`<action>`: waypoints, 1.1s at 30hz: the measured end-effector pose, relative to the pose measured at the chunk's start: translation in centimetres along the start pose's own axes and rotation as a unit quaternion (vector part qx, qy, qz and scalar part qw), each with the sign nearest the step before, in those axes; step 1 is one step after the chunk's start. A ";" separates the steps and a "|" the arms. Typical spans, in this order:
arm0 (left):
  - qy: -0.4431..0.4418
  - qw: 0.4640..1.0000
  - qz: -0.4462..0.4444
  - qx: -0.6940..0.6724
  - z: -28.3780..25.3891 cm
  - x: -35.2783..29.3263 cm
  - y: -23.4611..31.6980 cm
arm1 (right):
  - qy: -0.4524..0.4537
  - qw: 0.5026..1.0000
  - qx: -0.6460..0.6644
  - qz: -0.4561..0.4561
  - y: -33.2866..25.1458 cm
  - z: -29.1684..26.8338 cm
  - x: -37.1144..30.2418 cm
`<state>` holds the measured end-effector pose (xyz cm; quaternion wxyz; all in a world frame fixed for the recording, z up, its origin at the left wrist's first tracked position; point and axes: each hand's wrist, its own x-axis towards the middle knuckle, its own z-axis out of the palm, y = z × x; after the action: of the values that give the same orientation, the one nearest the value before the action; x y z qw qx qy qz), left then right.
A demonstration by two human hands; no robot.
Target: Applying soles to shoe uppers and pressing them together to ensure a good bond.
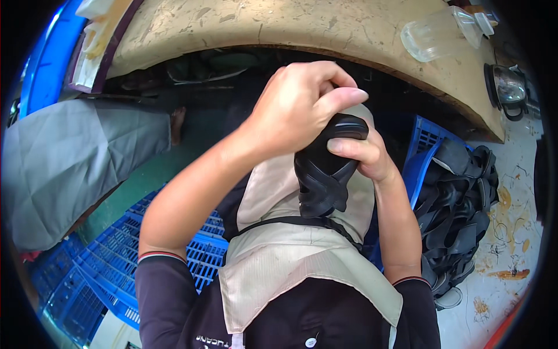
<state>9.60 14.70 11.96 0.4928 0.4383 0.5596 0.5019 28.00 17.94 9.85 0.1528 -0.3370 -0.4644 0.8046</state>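
Worn beige workbench arcs across 12 o'clock, scuffed and stained, w/ dark space beneath it.

Centre frame: black moulded rubber piece, ribbed and shoe-sole-like, is held up over the person's lap. Left hand is clenched over its top end from 11 o'clock, thumb pressed down along the upper edge. Right hand grasps the same piece from 3 o'clock, fingers wrapped on its upper right side, just under the left thumb. Both hands touching the piece and each other; lower end of the piece hangs free, pointing to 6 o'clock.

Behind and under the piece: beige apron w/ a dark strap across it, over a dark short-sleeved shirt w/ striped cuffs.

Outward:
- 3-4 o'clock: blue plastic crate packed w/ a heap of black rubber pieces, similar in kind, near the right forearm.
- 7-8 o'clock: another blue lattice crate, below the left forearm.
- 9 o'clock: grey cloth, may be another person's trouser leg, can't tell for sure.
- 1-2 o'clock on the bench: clear plastic jar lying on its side; just past it at the rim, a glass mug w/ dark handle.
- 11 o'clock: pale gloves or rags on the bench corner.
- 4-5 o'clock: paint-stained pale floor.
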 end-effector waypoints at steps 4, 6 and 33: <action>-0.113 0.981 -0.032 0.153 -1.7 1.6 1.3 | 0.017 0.997 -0.071 0.001 0.0 1.1 0.5; -0.124 0.982 -0.057 0.134 -2.3 2.0 0.7 | 0.007 0.996 -0.086 -0.002 0.5 1.3 0.8; 0.004 0.969 -0.124 0.212 -1.9 2.3 -0.1 | 0.241 0.948 -0.208 0.025 1.1 -0.4 1.9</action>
<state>7.46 16.72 11.61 0.4452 0.4577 0.7051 0.3084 26.93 18.66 7.98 0.1667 -0.5565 -0.5627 0.5882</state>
